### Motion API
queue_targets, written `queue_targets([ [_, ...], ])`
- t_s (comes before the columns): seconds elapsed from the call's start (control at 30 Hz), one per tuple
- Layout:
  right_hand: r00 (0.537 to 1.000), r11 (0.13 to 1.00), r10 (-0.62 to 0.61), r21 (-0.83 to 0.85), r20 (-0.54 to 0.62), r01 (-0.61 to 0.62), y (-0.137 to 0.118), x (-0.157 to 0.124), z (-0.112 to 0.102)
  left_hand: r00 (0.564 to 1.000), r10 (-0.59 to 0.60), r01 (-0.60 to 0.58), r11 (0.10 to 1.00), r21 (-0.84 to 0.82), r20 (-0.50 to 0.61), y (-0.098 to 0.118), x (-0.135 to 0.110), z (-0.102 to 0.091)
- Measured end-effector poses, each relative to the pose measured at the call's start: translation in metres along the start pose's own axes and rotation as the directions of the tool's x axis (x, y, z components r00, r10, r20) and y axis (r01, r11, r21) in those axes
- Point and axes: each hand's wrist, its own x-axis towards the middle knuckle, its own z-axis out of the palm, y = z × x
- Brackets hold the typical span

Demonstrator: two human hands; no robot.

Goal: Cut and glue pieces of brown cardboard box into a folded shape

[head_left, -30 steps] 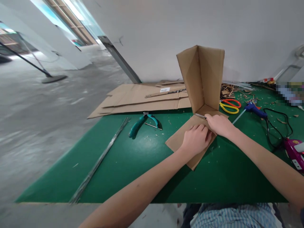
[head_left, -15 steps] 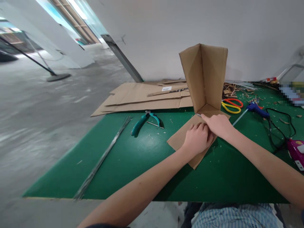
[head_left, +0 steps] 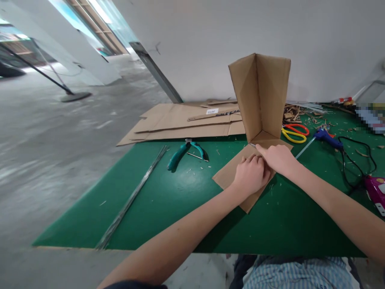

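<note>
A folded cardboard piece [head_left: 272, 96] stands on the green table, two upright panels meeting at a creased corner. Its flat flap [head_left: 228, 173] reaches toward me. On that flap rests my left hand [head_left: 250, 173], fingers curled and pressing the cardboard down near its right edge. Just beyond it, my right hand [head_left: 276, 157] is closed with the index finger stretched along a thin metal tool [head_left: 253, 145]. The tool's tip touches or nearly touches the cardboard by the fold; most of it is hidden under the hand, so its kind is unclear.
Teal-handled pliers [head_left: 179, 155] and a bundle of thin wires [head_left: 132, 196] lie left on the table [head_left: 168, 216]. Flat cardboard sheets [head_left: 180, 130] are behind. Scissors [head_left: 294, 138], a blue glue gun [head_left: 327, 138] with cord, and a magenta device [head_left: 375, 188] are right.
The whole view has shifted very slightly. Both hands stay at the same place on the cardboard, with the metal tip still by the fold.
</note>
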Motion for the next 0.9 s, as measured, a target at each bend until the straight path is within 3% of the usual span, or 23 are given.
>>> queue_targets([
  [0.27, 0.999, 0.999, -0.022, 0.047, 0.027, 0.021, 0.0072, 0.0046, 0.0048, 0.998, -0.030, 0.029, 1.000, 0.011, 0.053, 0.0019, 0.0018, -0.0032],
  [0.9, 0.999, 0.999, -0.030, 0.037, 0.026, 0.029, 0.0083, 0.0015, 0.0063, 0.995, -0.087, 0.086, 0.996, 0.009, 0.049, 0.0009, 0.0024, -0.0015],
])
